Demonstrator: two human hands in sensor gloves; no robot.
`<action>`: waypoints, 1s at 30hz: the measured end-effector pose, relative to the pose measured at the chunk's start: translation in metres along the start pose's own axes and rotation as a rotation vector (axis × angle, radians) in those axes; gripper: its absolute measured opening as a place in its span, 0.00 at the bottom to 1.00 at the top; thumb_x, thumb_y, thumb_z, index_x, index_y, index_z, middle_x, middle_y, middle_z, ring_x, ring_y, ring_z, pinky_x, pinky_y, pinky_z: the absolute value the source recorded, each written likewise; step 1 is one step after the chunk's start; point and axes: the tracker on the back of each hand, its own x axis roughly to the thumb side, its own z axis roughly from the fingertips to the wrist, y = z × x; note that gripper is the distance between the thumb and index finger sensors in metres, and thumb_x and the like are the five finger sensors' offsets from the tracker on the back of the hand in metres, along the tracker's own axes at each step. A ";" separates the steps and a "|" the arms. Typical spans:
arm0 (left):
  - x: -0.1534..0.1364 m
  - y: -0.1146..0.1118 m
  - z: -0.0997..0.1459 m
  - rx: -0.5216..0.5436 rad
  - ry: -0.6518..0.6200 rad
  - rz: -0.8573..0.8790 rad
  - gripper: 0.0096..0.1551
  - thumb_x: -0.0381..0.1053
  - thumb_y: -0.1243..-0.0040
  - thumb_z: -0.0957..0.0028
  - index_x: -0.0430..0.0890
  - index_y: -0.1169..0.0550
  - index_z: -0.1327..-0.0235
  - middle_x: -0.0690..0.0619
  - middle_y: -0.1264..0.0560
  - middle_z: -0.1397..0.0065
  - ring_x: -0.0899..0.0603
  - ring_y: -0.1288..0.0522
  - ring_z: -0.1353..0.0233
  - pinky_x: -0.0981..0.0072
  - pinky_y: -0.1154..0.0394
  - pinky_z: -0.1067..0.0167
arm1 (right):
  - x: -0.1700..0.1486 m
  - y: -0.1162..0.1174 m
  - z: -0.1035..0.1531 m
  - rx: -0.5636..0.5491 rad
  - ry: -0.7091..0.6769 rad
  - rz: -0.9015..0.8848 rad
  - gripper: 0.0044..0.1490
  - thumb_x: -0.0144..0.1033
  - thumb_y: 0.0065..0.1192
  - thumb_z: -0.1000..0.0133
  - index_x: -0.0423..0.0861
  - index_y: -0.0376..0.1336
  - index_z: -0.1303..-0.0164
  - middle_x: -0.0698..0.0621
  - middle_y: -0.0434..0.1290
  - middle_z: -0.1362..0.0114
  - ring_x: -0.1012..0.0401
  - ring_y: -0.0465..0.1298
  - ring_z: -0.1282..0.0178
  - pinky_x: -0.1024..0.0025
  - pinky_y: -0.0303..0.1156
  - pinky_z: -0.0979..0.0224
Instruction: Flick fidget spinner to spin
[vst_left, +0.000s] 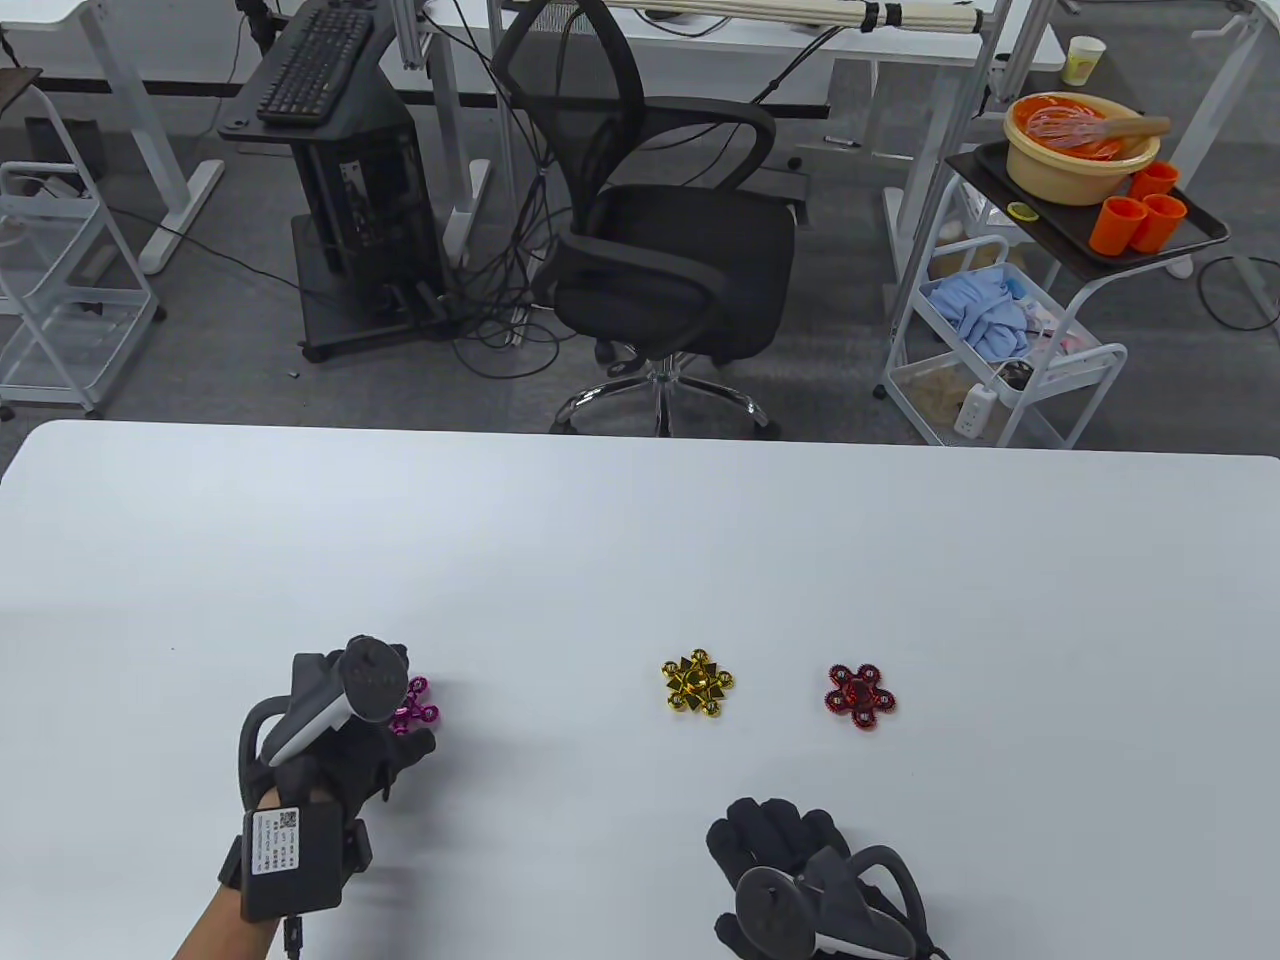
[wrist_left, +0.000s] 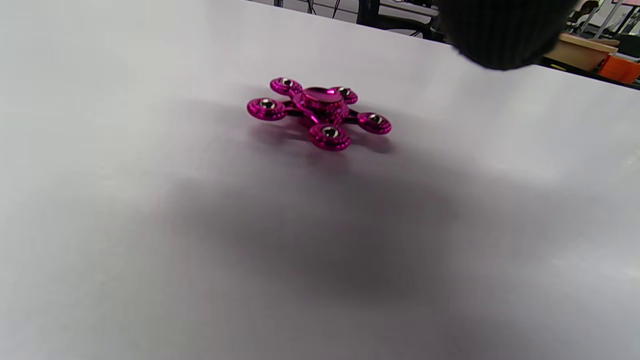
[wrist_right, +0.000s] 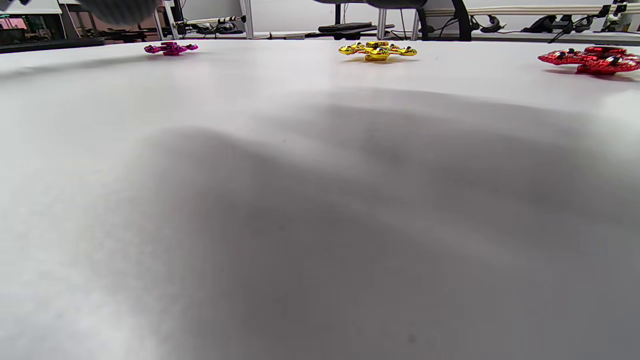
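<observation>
Item, left: pink spinner (wrist_left: 319, 111) flat on the desk (vst_left: 640, 560), lobes sharp, apparently not spinning; flick judged still to do. My left hand (vst_left: 340, 740) hovers just beside it, gripping nothing; finger pose I cannot tell. Gold spinner (vst_left: 697, 685), red spinner (vst_left: 860, 696): untouched. My right hand (vst_left: 800, 870): resting relaxed, empty.

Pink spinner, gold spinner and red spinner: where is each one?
pink spinner (wrist_left: 320, 112), left wrist view, on its round middle cap.
gold spinner (vst_left: 697, 685), table view, on its centre.
red spinner (vst_left: 860, 695), table view, on its centre.
</observation>
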 end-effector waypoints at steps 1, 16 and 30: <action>0.000 -0.002 -0.005 -0.016 0.003 0.011 0.55 0.67 0.44 0.60 0.51 0.59 0.31 0.45 0.66 0.20 0.34 0.60 0.18 0.33 0.56 0.25 | 0.000 0.000 0.000 0.002 -0.001 -0.001 0.47 0.59 0.46 0.48 0.50 0.38 0.25 0.43 0.37 0.17 0.38 0.42 0.19 0.34 0.42 0.21; -0.007 -0.021 -0.035 -0.105 0.077 -0.036 0.59 0.63 0.36 0.61 0.49 0.58 0.31 0.43 0.67 0.21 0.33 0.56 0.18 0.34 0.50 0.25 | 0.000 0.001 -0.001 0.026 -0.014 -0.022 0.47 0.59 0.46 0.48 0.50 0.38 0.25 0.43 0.36 0.17 0.38 0.42 0.19 0.34 0.42 0.21; -0.011 -0.020 -0.040 -0.104 0.058 -0.022 0.56 0.61 0.35 0.62 0.49 0.53 0.31 0.44 0.62 0.20 0.35 0.53 0.19 0.38 0.46 0.25 | 0.001 0.002 -0.001 0.037 -0.023 -0.036 0.47 0.59 0.46 0.48 0.50 0.38 0.25 0.43 0.36 0.17 0.38 0.42 0.19 0.34 0.42 0.21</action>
